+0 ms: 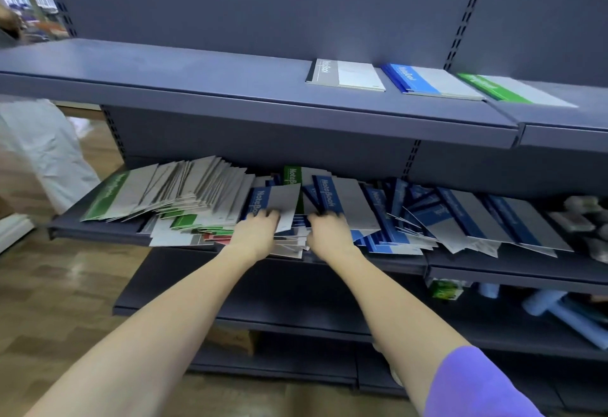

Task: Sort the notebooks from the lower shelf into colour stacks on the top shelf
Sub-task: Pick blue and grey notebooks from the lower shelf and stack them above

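Two bare hands are reached into the heap of notebooks (329,212) on the lower shelf (98,230), near the middle of its front edge. The left hand (255,235) is laid on a blue-banded notebook (279,201) that stands tilted in the heap; its fingers (263,215) are curled over the lower edge of this cover, and the cover seems to be held by them. The right hand (330,232) is placed just beside it, with the fingers bent into the loose blue notebooks – the picture is blurred there, so it cannot be told whether one book is gripped or only touched. A purple sleeve (473,387) is seen at the right upper arm.

The heap is spread along almost the whole lower shelf. Toward the left end the books are leaned like fallen cards, mostly grey covers with a green-banded notebook (108,197) at the outside. From the middle toward the right end, blue-banded covers are laid one over the other, some past the front edge.

On the top shelf (197,71), three stacks are set near the back, at the right part: a grey stack (345,76), then a blue stack (431,84) just beside it, then a green stack (513,89) at the far right – they are apart from each other. On the bottom shelf at the right, pale blue rolls (559,311) are lying.
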The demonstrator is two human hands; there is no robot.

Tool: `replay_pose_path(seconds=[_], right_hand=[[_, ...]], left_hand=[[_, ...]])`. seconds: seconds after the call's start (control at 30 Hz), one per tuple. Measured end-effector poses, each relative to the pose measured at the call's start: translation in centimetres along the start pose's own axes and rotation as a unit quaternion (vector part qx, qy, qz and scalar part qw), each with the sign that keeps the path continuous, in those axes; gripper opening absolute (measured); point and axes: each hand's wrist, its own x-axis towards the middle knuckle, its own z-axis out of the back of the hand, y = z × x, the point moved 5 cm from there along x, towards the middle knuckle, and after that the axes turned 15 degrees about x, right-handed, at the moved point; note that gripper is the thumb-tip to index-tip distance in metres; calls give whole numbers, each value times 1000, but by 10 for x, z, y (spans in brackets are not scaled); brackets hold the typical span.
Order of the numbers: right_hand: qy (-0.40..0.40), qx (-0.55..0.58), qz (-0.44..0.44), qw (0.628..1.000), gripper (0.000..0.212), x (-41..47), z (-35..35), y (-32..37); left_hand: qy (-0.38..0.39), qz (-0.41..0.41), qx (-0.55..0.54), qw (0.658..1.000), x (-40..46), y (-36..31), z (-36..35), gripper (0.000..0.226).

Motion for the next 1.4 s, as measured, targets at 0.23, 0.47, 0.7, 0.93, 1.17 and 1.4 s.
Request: replay_pose_path(seconds=[0.23, 0.47, 0.7, 0.93, 1.17, 1.4], right_hand=[[51, 32, -9, 998, 62, 16, -2, 12], [13, -21, 6, 1000, 55, 6, -8, 15], [-15, 13, 15, 1000, 65, -8, -14, 19], [-17, -42, 43, 998, 55, -25, -19, 29], [-1, 48, 32, 998, 51, -46, -11, 39], [-92, 156, -1, 983, 50, -67, 49, 42]], left_hand=[[-20, 36, -5, 999, -1, -2, 6, 62], [-89, 42, 142, 985, -1, 7, 11, 60], [7, 26, 146, 989, -19, 23, -22, 67], [3, 7, 112, 994, -37, 26, -16, 66], [-69, -31, 65, 995, -58, 31, -1, 46], [-138, -106, 18, 985, -60, 22, 56, 36]])
